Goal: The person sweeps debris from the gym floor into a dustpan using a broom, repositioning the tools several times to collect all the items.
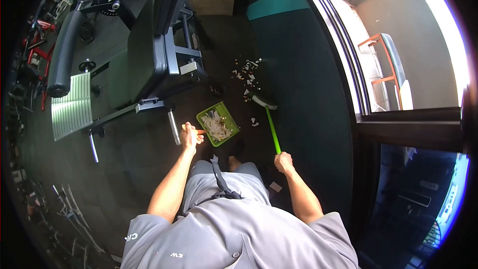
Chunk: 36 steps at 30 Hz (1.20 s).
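My left hand is closed round the orange handle of a green dustpan, which holds a heap of pale scraps. In my right hand is the bright green stick of a broom. The broom's pale head rests on the dark floor near the wall, right of the dustpan and apart from it. Just beyond the head lies a scatter of white and brown litter. One small white scrap lies between dustpan and broom stick.
A padded gym machine with a ribbed metal footplate stands to the left. On the right runs a dark wall beside a sliding window frame. A white card lies on the floor near my right forearm.
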{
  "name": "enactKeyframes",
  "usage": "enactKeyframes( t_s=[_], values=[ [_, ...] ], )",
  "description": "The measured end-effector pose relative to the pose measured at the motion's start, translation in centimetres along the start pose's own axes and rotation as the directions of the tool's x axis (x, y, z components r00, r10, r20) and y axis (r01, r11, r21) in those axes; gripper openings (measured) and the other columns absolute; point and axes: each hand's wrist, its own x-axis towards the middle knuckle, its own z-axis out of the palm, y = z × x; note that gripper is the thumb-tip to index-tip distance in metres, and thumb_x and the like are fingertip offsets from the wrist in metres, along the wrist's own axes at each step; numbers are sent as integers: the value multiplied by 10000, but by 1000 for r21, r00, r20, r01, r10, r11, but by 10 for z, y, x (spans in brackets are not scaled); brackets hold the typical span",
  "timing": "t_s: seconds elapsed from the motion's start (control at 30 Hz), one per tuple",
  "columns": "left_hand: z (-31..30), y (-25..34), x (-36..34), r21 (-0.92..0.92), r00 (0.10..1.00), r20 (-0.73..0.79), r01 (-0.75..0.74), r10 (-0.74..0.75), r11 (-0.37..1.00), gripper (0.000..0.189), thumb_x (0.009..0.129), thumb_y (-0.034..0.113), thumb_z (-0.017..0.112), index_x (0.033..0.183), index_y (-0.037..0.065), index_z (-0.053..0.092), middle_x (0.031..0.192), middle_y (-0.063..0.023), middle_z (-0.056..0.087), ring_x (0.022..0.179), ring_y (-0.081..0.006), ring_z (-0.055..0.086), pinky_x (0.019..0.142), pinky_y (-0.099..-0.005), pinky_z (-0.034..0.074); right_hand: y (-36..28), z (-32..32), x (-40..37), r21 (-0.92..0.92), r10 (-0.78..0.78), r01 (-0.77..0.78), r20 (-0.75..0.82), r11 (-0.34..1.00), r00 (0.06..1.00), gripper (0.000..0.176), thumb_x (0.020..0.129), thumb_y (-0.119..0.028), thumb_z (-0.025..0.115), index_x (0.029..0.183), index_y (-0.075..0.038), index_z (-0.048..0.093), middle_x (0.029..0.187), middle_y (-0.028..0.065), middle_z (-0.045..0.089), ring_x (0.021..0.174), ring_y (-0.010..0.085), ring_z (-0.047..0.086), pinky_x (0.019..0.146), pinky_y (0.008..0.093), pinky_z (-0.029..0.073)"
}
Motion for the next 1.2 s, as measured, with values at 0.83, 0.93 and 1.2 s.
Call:
enactKeyframes(
  t_s=[0.83,0.93,1.2],
  values=[
    [-57,17,28,262,991,135,-44,9,964,515,944,474,363,876,-13,516,609,-118,586,471,-208,625,364,-291,498,3,169,-138,694,282,-421,314,584,907,243,909,-200,523,751,-16,539,575,59,506,434,153,480,374,291,415],
    [-54,23,21,268,989,147,-49,10,962,504,931,491,385,841,6,493,567,-97,531,447,-213,590,387,-306,498,18,169,-171,741,246,-393,307,545,919,239,911,-219,512,765,-34,547,593,36,510,444,121,479,380,274,416],
    [-54,16,25,245,984,174,-78,35,966,530,941,475,372,838,-29,501,585,-125,571,472,-217,623,384,-305,513,31,135,-191,614,295,-318,142,722,945,279,920,-230,495,801,13,562,572,70,521,429,172,499,373,326,425]
  ],
)
